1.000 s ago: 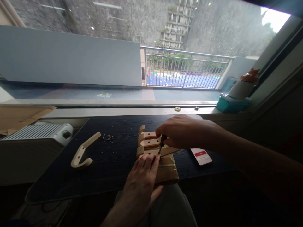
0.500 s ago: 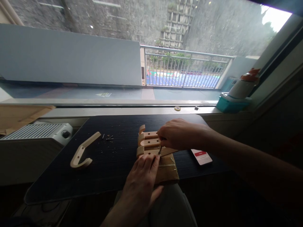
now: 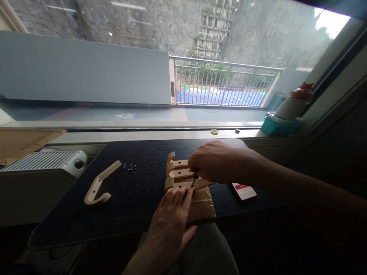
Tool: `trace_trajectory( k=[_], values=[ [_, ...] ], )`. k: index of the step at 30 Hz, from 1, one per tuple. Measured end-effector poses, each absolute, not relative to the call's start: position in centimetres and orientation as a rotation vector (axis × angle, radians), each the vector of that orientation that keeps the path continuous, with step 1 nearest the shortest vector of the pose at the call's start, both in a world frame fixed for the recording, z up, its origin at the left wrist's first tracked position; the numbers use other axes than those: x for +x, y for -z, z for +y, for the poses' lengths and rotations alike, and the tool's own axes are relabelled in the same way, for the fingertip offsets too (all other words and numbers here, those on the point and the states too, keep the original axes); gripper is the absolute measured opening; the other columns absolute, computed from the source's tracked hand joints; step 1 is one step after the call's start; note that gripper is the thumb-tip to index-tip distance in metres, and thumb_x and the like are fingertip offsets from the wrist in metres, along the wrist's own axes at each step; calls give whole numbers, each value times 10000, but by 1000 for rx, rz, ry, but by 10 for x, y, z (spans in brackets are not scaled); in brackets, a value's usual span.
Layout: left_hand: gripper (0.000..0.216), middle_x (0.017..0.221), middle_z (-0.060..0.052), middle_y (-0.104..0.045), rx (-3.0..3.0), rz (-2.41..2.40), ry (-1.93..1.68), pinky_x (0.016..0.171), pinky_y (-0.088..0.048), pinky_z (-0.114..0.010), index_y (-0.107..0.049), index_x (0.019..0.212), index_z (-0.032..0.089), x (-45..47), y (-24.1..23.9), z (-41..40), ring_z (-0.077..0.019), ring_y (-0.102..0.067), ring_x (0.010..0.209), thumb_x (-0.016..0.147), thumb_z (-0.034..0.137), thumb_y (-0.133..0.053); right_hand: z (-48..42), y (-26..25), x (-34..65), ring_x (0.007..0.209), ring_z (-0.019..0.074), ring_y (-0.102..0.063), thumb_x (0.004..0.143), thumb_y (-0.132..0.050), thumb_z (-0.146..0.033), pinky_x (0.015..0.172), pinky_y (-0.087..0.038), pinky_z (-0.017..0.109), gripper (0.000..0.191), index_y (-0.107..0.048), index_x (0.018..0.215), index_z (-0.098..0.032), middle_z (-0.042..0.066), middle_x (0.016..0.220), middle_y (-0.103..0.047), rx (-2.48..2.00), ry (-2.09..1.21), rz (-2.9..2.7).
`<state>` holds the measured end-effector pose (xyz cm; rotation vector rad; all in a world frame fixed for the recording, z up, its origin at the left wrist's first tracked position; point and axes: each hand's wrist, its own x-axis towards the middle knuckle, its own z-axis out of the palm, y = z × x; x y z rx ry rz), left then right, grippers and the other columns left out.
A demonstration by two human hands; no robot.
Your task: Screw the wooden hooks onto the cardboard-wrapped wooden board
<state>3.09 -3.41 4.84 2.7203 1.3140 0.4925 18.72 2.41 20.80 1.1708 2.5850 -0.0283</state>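
Observation:
My right hand [image 3: 213, 162] is closed round the handle of a small screwdriver [image 3: 195, 178], its shaft slanting down to the nearest of several curved wooden hooks [image 3: 169, 184] lying side by side. These hooks rest on a brown block [image 3: 202, 209] that looks wrapped in shiny tape, at the table's front edge. My left hand [image 3: 172, 214] presses its fingers on the nearest hook, close to the screwdriver tip, with the thumb lower down by the block. The screw under the tip is too small to make out. Another wooden hook [image 3: 96, 188] lies apart on the left.
Several loose screws [image 3: 132, 167] and crumbs lie on the black table [image 3: 137, 206]. A phone [image 3: 244, 191] sits beneath my right forearm. Behind the table runs a windowsill [image 3: 160, 135] with a small round disc [image 3: 214, 131] and a teal box [image 3: 279, 125]. A white radiator [image 3: 57, 160] stands left.
My right hand has turned and tilted slightly, and more of the screwdriver shows below it. The left hand stays pressed in place. The whole view has shifted very slightly.

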Motion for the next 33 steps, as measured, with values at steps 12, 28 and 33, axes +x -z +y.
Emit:
trace_trajectory(
  k=[12,28,33],
  values=[
    [706,1262,-113,-484,2706,1322,-459,1036,-352,-437,-393,1316,136,32,-50,-33,-282,-403,1193,666,217,-656,28,-199,195,626,142,-534,851,-448,-251,549,-313,263,260,-681,829,-139,79,741,-661,1303,62,2558],
    [695,1275,-107,-480,2729,1318,-486,1020,-367,-448,-384,1318,166,31,-48,-32,-288,-407,1200,677,224,-647,30,-209,190,634,124,-527,765,-522,-120,511,-296,236,158,-666,826,-145,40,756,-653,1254,74,2589],
    [709,1276,-118,-479,2715,1310,-465,1037,-354,-437,-396,1316,133,31,-50,-33,-285,-399,1205,664,219,-663,32,-203,193,609,124,-523,818,-491,-188,525,-300,243,190,-672,801,-134,58,722,-653,1267,82,2585]
  ],
)
